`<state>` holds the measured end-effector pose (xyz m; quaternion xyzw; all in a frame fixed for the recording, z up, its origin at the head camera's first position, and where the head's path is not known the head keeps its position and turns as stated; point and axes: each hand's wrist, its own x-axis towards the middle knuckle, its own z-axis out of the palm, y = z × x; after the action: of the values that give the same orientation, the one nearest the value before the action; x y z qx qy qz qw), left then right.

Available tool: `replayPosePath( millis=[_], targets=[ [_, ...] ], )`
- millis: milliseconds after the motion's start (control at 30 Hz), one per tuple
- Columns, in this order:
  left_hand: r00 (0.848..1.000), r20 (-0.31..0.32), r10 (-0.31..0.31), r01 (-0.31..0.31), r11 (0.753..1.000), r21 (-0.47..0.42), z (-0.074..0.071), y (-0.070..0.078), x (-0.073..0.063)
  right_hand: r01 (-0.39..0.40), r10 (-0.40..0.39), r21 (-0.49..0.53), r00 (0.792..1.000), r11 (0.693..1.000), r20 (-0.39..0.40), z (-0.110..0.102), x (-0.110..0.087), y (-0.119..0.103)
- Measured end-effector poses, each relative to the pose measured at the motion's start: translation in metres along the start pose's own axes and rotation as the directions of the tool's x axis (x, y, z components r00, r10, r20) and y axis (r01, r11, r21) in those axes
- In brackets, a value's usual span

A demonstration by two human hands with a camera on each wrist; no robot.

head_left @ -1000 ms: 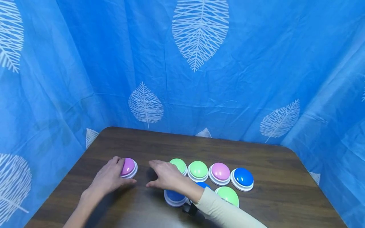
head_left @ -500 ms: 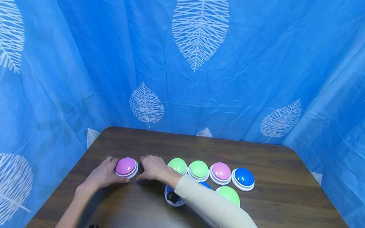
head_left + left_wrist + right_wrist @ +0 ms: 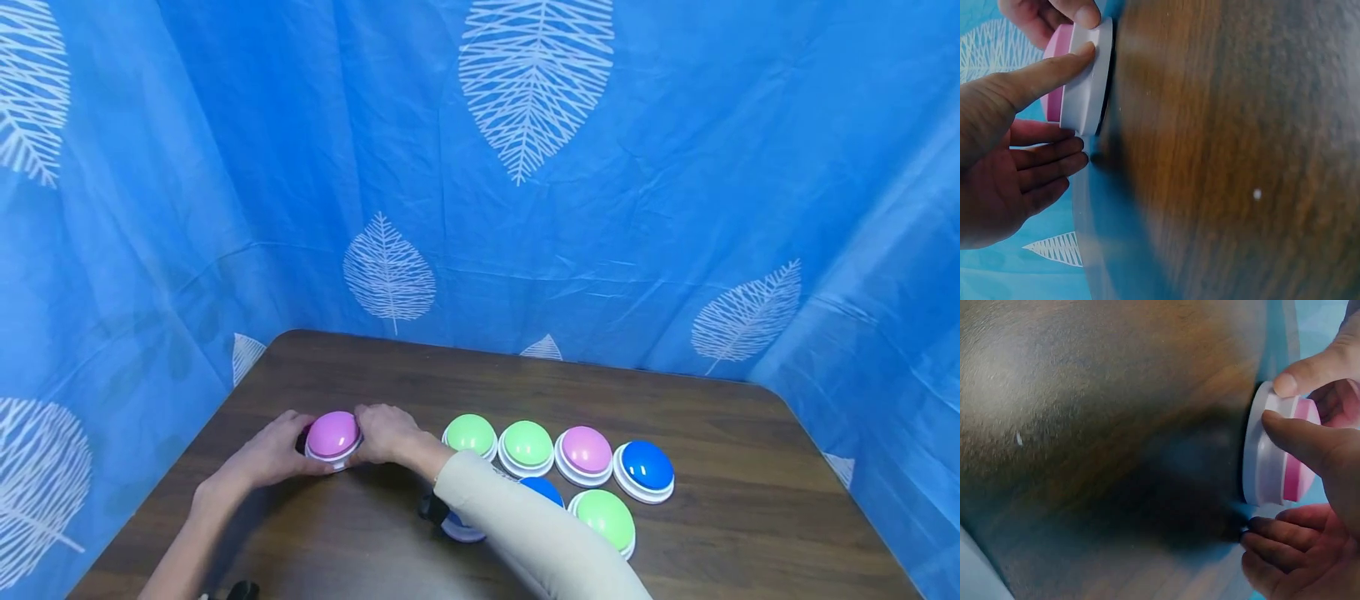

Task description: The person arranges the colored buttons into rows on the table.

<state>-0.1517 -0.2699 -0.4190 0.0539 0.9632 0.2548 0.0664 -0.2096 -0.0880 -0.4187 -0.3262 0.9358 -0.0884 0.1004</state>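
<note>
Both hands hold a pink buzzer button (image 3: 332,435) with a round white base, at the left part of the table. My left hand (image 3: 266,457) grips its left side, the thumb along the near edge of the base. From the right, my right hand (image 3: 386,435) grips the opposite side. In the left wrist view both thumbs press on the white base (image 3: 1088,87), and the left fingers reach round its far side. The right wrist view shows the right thumb on the base (image 3: 1264,456) beside the left thumb. The pink dome (image 3: 1300,456) points away from the tabletop.
Right of the hands, two green buttons (image 3: 527,444), a pink one (image 3: 586,451) and a blue one (image 3: 647,467) stand in a row. Nearer are another green button (image 3: 606,518) and two blue ones (image 3: 542,489), partly hidden under the right sleeve (image 3: 525,517). A blue leaf-patterned curtain (image 3: 645,167) surrounds the brown table (image 3: 712,500).
The right hand has moved left from beside the green buttons to the pink button and now grips it. The left hand has shifted slightly left around the button, exposing more of the dome.
</note>
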Motion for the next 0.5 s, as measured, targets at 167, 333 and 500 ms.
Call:
replayPosePath(
  millis=[167, 333, 500],
  targets=[
    [1.0, -0.004, 0.024, -0.024, 1.0, 0.002, -0.0014, -0.0024, 0.0012, 0.034, -0.033, 0.071, 0.999, 0.997, -0.009, 0.0007, 0.0003, 0.0004],
    [1.0, 0.002, 0.008, -0.008, 1.0, 0.003, -0.0015, -0.005, 0.0017, 0.061, -0.058, 0.147, 0.998, 0.987, -0.024, 0.0023, 0.0009, 0.0031],
    [1.0, 0.008, -0.01, 0.01, 1.0, -0.011, -0.0011, -0.007, 0.0007, 0.094, -0.087, 0.187, 0.995, 0.978, -0.046, 0.0046, 0.0006, 0.0057]
  ],
)
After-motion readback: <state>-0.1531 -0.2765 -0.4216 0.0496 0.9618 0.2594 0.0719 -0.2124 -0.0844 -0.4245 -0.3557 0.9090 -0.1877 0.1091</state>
